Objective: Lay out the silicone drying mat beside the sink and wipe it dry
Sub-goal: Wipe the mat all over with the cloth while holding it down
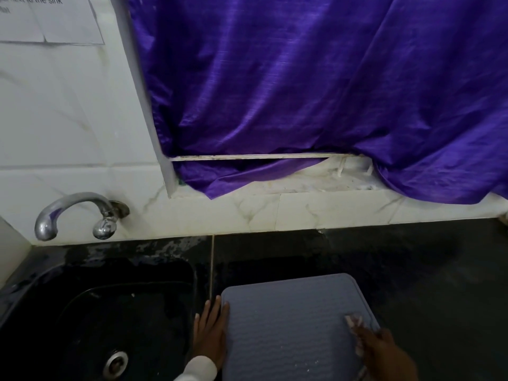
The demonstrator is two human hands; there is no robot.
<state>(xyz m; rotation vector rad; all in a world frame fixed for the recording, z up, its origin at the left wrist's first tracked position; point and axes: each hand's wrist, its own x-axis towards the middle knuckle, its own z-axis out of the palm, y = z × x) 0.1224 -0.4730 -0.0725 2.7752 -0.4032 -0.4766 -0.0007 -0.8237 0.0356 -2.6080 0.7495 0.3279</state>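
A grey ribbed silicone drying mat (pixel 291 325) lies flat on the black counter, just right of the black sink (pixel 90 312). My left hand (pixel 210 332) rests flat with fingers stretched along the mat's left edge, between the mat and the sink. At the mat's right edge, my right hand (pixel 384 353) presses a pale crumpled cloth (pixel 354 321) onto the mat. The near part of the mat runs out of the bottom of the view.
A chrome tap (pixel 74 213) juts from the white tiled wall above the sink, whose drain (pixel 116 362) shows at the bottom. A purple cloth (pixel 316 92) hangs over the window ledge behind. Dark counter (pixel 426 270) stretches to the right of the mat.
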